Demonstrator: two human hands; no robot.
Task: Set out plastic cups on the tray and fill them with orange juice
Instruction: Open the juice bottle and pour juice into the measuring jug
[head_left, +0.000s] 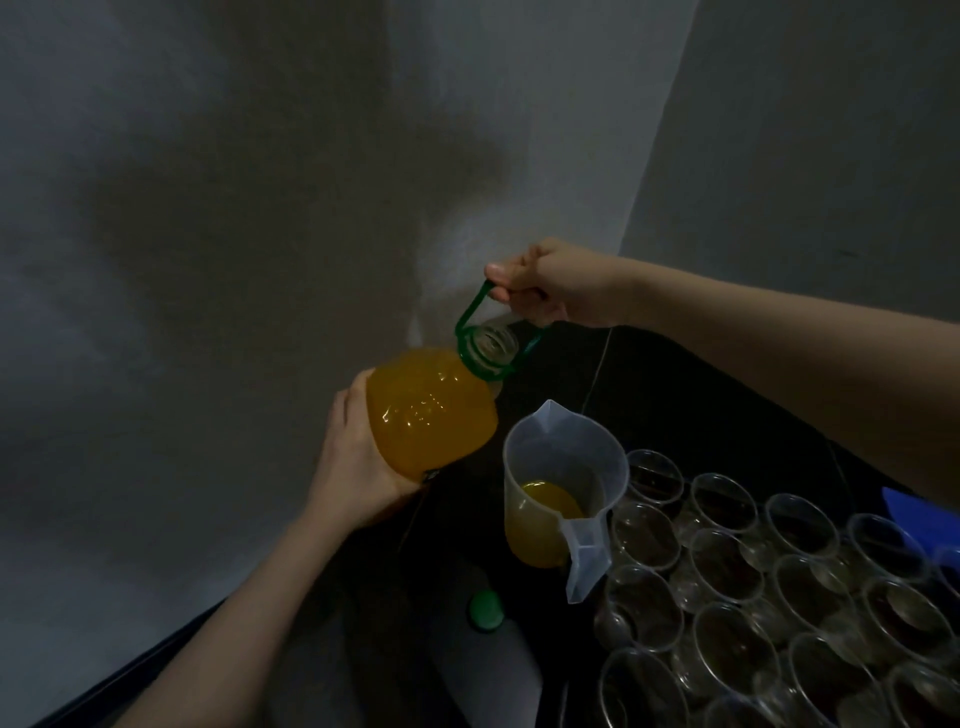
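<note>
While the big juice bottle (431, 415) hangs tilted over the far left edge of the dark worktop (675, 395), it is full of orange juice almost to the neck, its mouth uncapped and turned toward the camera. Just beside it stands a translucent measuring jug (563, 483), spout pointing at the bottle, with orange juice pooled in its lower part. Right of the jug, clear plastic cups (753, 582) stand packed rim to rim in rows, and all of them look empty. A green cap (486, 613) lies on the worktop by its near left edge. Now the hands: the left hand (358, 462) cups the bottle's underside, fingers wrapped round the body; the right hand (545, 283) grips the green carry handle (475, 306) above the neck. Dim light hides whatever the cups stand on, and the nearest cups are cut off by the frame's lower and right edges. A blue shape (906, 504) at the right stays unreadable.
</note>
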